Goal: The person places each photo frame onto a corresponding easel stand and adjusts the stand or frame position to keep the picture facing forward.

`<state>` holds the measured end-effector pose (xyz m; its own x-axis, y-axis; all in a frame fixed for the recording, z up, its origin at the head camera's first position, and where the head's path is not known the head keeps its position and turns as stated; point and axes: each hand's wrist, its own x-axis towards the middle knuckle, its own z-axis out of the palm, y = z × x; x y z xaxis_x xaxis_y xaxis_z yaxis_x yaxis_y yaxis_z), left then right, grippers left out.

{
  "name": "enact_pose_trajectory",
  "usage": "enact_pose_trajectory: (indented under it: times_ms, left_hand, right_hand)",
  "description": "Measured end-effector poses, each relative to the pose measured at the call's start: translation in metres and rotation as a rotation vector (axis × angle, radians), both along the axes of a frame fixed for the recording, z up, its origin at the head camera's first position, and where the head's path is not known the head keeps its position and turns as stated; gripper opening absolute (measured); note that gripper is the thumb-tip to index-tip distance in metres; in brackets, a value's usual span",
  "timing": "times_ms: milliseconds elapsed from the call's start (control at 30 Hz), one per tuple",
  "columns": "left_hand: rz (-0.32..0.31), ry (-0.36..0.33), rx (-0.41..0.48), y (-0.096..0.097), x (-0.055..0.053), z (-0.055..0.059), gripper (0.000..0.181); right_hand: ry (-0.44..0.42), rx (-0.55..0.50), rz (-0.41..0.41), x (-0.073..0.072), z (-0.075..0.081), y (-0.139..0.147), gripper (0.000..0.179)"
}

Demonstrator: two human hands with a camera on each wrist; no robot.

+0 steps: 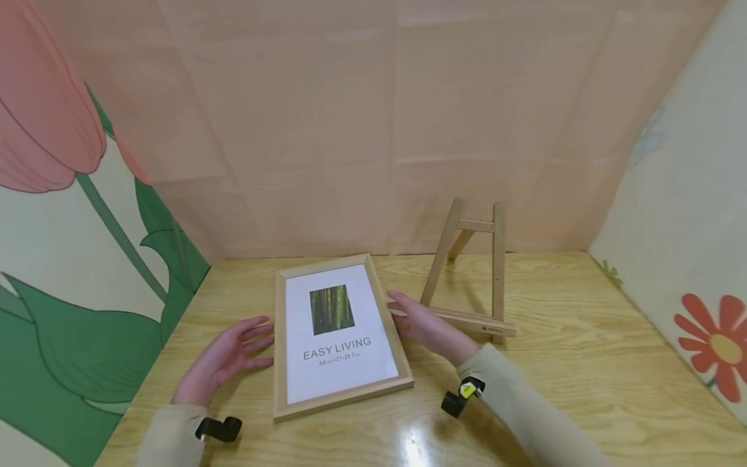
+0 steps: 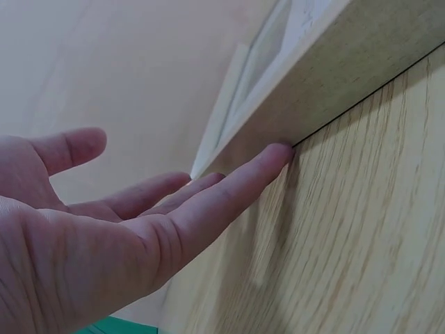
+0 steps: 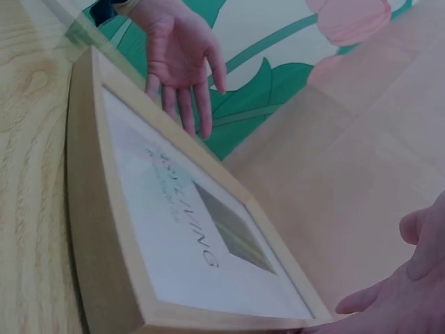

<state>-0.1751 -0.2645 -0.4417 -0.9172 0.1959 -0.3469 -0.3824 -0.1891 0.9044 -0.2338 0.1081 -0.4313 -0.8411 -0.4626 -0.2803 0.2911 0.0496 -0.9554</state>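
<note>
A light wooden picture frame (image 1: 344,390) lies face up on the table, turned slightly. Its white sheet reads EASY LIVING below a small bamboo picture. My left hand (image 1: 236,350) is at the frame's left side with fingers extended; in the left wrist view its fingertips (image 2: 277,154) meet the frame's lower side edge. On the opposite side, my right hand (image 1: 428,329) reaches to the right edge, fingers stretched out and partly hidden by the frame. In the right wrist view, the right hand (image 3: 410,296) appears at the frame's corner.
A small wooden easel (image 1: 498,266) stands behind and right of my right hand, its ledge close to that wrist. The wood-grain table (image 1: 583,363) meets a pink backdrop (image 1: 391,130) at the back. Flower-printed panels (image 1: 35,246) flank both sides.
</note>
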Motion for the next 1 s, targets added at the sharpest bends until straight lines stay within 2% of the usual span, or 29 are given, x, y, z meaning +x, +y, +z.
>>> enact_pose_trajectory:
  times_ms: [333, 633, 1000]
  left_hand:
    - [0.022, -0.003, -0.021, 0.001, -0.002, -0.001, 0.061]
    - [0.041, -0.021, -0.048, 0.000, -0.001, 0.003, 0.062]
    - [0.062, -0.027, -0.111, 0.001, -0.001, 0.001, 0.060]
  right_hand:
    - [-0.018, 0.001, 0.003, -0.005, -0.012, -0.007, 0.070]
    - [-0.014, -0.070, -0.004, -0.005, -0.015, -0.007, 0.073]
    - [-0.066, -0.149, 0.072, -0.002, -0.013, -0.007, 0.081]
